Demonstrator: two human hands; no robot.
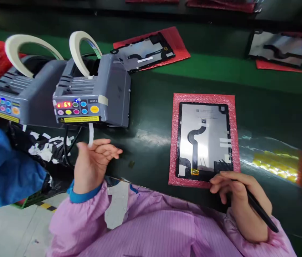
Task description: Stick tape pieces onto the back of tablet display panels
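Observation:
My left hand [93, 162] is below the front tape dispenser [92, 92], thumb and fingers apart. The end of a short white tape strip [91, 134] hangs from the dispenser's outlet between them; I cannot tell if they touch it. My right hand [243, 200] holds a slim black tool [261, 210] lying back across the palm; its working end is hidden by my fingers. Those fingers are by the lower right corner of a tablet screen panel [209, 139], back side up with a dark flex cable [194, 150]. Under the panel lies a pink bubble-wrap sheet [204, 97].
Another tape dispenser [19, 89] stands at the left, by a person's blue sleeve [3, 164]. Tape scraps [45, 150] cling to a black bag below. More panels lie at the back, one centre [145, 50], one right [281, 50]. A clear plastic film [271, 157] lies right.

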